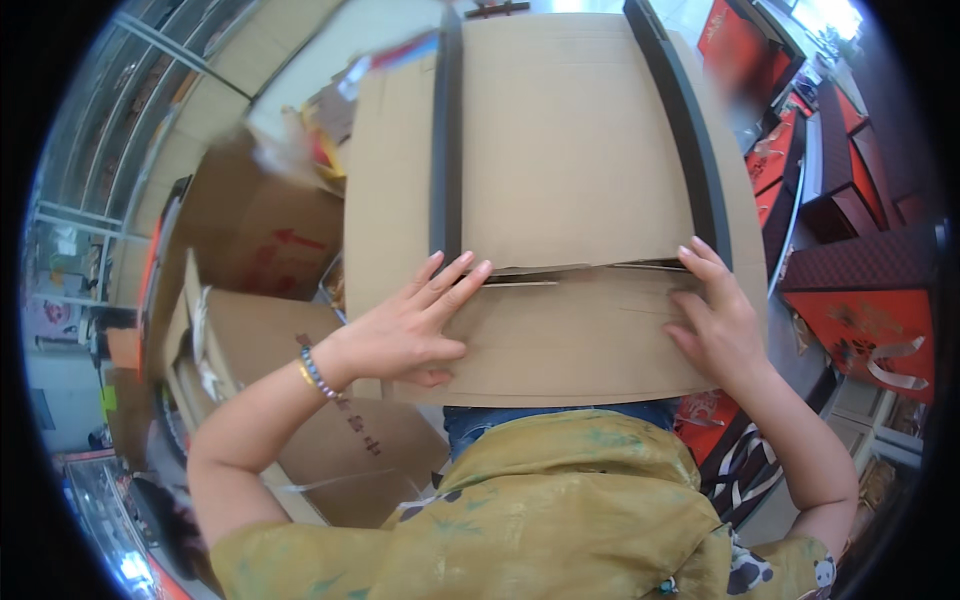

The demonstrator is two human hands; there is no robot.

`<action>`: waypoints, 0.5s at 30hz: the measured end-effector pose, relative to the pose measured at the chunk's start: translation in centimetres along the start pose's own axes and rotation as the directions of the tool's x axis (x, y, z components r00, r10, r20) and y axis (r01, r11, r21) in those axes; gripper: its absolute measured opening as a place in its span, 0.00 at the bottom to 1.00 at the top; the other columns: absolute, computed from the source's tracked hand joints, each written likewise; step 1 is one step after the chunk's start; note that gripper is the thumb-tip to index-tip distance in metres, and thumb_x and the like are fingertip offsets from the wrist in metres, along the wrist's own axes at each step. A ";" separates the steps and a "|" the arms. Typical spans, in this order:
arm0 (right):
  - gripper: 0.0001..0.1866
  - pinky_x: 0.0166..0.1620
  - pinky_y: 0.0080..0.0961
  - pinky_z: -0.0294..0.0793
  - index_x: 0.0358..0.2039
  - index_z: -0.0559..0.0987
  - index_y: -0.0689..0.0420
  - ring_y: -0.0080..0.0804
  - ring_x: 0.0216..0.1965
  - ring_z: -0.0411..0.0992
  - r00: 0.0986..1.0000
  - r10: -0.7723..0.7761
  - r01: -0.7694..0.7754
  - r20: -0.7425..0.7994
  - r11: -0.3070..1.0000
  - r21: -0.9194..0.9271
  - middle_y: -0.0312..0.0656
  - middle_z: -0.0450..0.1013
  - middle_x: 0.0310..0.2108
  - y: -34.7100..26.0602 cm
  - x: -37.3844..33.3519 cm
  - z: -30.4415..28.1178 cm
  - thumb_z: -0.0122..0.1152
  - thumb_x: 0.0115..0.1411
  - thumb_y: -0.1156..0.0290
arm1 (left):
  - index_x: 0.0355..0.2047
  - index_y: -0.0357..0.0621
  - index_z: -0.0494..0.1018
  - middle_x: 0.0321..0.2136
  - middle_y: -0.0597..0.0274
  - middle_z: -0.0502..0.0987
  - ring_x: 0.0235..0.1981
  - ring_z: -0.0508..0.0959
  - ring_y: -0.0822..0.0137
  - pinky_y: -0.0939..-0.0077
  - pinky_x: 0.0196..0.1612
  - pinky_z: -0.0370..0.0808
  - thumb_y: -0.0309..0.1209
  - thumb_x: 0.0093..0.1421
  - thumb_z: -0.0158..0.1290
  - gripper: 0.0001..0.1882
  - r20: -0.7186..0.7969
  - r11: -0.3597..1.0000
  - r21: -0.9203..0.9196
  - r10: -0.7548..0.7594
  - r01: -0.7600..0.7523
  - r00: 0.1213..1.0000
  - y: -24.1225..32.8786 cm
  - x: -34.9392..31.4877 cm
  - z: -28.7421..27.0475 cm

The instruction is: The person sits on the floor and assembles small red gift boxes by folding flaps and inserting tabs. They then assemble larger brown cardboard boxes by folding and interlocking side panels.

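A large sheet of brown cardboard [575,130] lies in front of my body, with a cardboard flap [570,335] along its near side. Two long black strips [446,150] run away from me on its left and right. My left hand [410,320] rests with fingers spread at the near end of the left strip, over the seam. At the other end of the seam, my right hand [715,325] touches the near end of the right black strip [690,140], fingers apart and slightly bent. A narrow gap shows between the sheet and the flap.
Brown cardboard boxes [265,335] stand on my left, one of them open. To my right are red and dark gift boxes [860,330] with pale ribbons. Metal-framed glass shelves [130,90] line the far left.
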State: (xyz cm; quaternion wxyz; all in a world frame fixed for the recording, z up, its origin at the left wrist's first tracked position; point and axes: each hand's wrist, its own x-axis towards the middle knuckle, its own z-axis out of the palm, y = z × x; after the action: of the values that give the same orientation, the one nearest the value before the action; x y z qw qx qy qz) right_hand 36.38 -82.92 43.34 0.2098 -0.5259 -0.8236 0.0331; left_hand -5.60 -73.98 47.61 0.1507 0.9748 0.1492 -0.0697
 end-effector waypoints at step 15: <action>0.05 0.61 0.37 0.80 0.28 0.81 0.67 0.44 0.68 0.72 0.993 -0.052 0.056 0.103 0.998 -0.034 0.44 0.73 0.64 0.9 1.4 -0.8 0.61 0.49 0.87 | 0.42 0.65 0.85 0.78 0.35 0.53 0.79 0.54 0.34 0.37 0.79 0.48 0.43 0.57 0.69 0.13 -0.185 0.999 0.046 0.026 -0.018 0.982 -1.7 -0.4 3.7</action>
State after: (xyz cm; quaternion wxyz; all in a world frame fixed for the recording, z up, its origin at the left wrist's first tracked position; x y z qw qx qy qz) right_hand 36.97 -81.46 44.28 0.1586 -0.5050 -0.8475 0.0388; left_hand -6.82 -73.71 43.75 0.1154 0.9817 0.1503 0.0199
